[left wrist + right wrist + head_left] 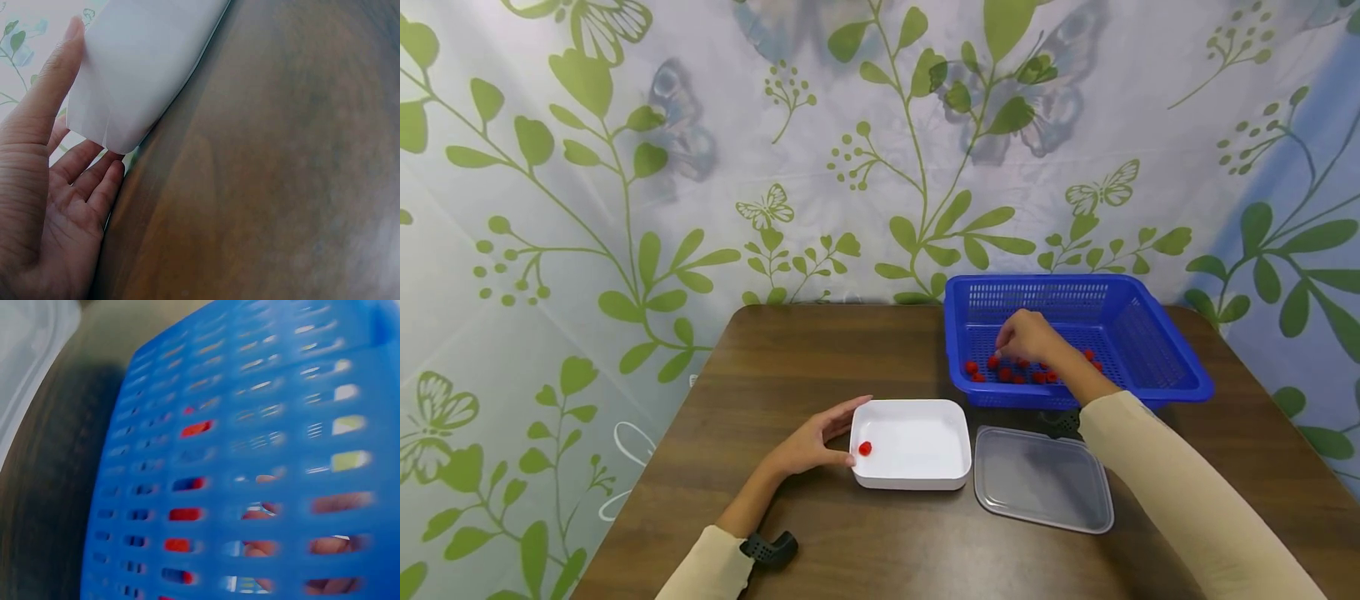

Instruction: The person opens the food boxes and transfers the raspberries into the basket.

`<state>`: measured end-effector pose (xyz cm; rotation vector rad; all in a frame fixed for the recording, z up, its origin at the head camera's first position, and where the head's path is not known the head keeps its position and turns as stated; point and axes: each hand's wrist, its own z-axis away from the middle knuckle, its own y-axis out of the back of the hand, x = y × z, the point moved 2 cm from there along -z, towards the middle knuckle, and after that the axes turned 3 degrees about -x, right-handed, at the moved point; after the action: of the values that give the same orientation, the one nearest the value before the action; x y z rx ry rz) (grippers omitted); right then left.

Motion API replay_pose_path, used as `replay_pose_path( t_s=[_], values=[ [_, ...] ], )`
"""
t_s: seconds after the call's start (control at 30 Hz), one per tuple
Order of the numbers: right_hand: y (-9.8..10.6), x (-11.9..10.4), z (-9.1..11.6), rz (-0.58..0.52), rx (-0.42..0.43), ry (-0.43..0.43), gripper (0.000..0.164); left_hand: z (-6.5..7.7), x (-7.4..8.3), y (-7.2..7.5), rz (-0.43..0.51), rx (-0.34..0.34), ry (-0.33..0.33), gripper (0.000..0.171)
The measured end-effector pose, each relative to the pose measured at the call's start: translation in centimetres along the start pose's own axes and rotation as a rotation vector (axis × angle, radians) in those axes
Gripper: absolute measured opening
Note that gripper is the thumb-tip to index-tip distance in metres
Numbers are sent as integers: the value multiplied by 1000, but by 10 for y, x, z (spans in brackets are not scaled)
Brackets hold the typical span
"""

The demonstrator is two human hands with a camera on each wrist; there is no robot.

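My left hand rests against the left end of a white rectangular container, thumb near the front corner and fingers toward the back. In the left wrist view, the thumb lies straight along the wall and the other fingers are loosely bent. One small red raspberry-like piece lies inside the container. Within a blue slotted basket, my right hand pinches a red raspberry-like piece. Several similar red pieces lie around on the basket floor. The right wrist view shows that hand only partly, through the basket's slots.
A translucent grey lid lies flat on the brown wooden table, right of the white container and in front of the basket. A leaf-patterned curtain hangs behind the table's back edge.
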<state>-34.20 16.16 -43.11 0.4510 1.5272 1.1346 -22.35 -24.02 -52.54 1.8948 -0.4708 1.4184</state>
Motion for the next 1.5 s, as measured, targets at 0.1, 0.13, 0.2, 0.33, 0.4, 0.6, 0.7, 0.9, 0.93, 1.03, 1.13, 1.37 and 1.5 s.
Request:
replay_pose_path(
  t_s=[0.1, 0.13, 0.2, 0.33, 0.4, 0.6, 0.7, 0.9, 0.93, 1.03, 1.13, 1.37, 1.5],
  values=[
    [6, -5, 7, -48, 23, -11, 12, 0, 0, 0, 0, 0, -2, 91],
    [7, -7, 10, -68, 34, -17, 14, 0, 0, 0, -1, 0, -3, 91],
    [11, -11, 16, -99, 58, -14, 17, 0, 0, 0, 1, -2, -1, 91],
    [17, -21, 29, -164, 110, -8, 21, 0, -1, 0, 2, -1, 6, 90],
    [18, -25, 35, -199, 135, -10, 23, 0, -2, -1, 4, -1, 9, 89],
    [20, -34, 53, -228, 239, -2, 23, 0, -4, -1, 6, -4, 1, 90],
    [18, -38, 61, -230, 276, -7, 25, 1, -3, -1, 5, -5, 0, 90],
    [12, -51, 73, -292, 301, 4, 26, 1, -1, -1, -10, 0, 5, 91],
    [11, -54, 75, -304, 303, 11, 25, 1, -1, -1, -13, 0, 5, 91],
    [7, -63, 80, -313, 311, 38, 23, 1, -1, -1, -15, 2, 4, 91],
    [3, -70, 83, -316, 313, 53, 20, 1, -2, -1, -8, 4, 8, 92],
    [-6, -83, 89, -333, 307, 79, 21, 0, -3, 0, -2, 4, -1, 92],
    [-11, -89, 92, -342, 299, 104, 20, 0, -2, 0, 1, -3, -3, 91]
  ],
)
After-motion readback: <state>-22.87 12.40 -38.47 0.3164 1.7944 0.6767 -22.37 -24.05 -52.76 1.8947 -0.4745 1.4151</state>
